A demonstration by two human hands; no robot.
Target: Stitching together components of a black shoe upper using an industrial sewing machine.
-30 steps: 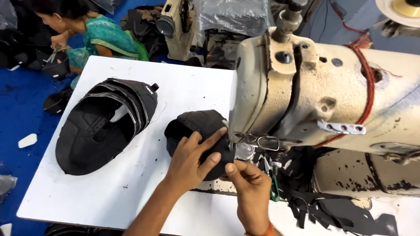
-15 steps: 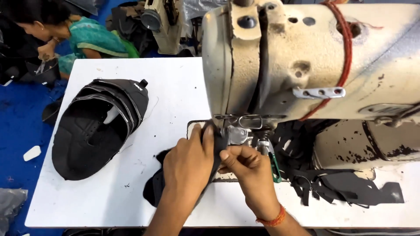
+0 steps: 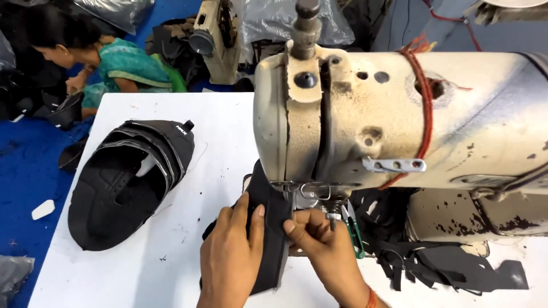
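Two bare hands work at the foot of a cream industrial sewing machine (image 3: 399, 120), which fills the frame from twelve to three o'clock. The left hand (image 3: 231, 251), at six o'clock, lies flat with fingers spread, pressing down on a black fabric piece (image 3: 268, 228) and touching it along its length. The right hand (image 3: 319, 242), just toward five o'clock of it, is closed in a pinch on the fabric's edge, right beside the needle area; a pair of green-handled snips (image 3: 355, 231) hangs near its fingers. The fabric runs from under the machine head down toward six o'clock on the white table (image 3: 217, 131). At nine o'clock, well apart, sits a stack of black shoe-upper pieces (image 3: 128, 182). At eleven o'clock another person in a teal garment (image 3: 128, 65) bends over other work. Judging from this, the piece is being lined up under the presser foot; feeding it would call for both hands keeping the edge straight and fingers clear of the needle.
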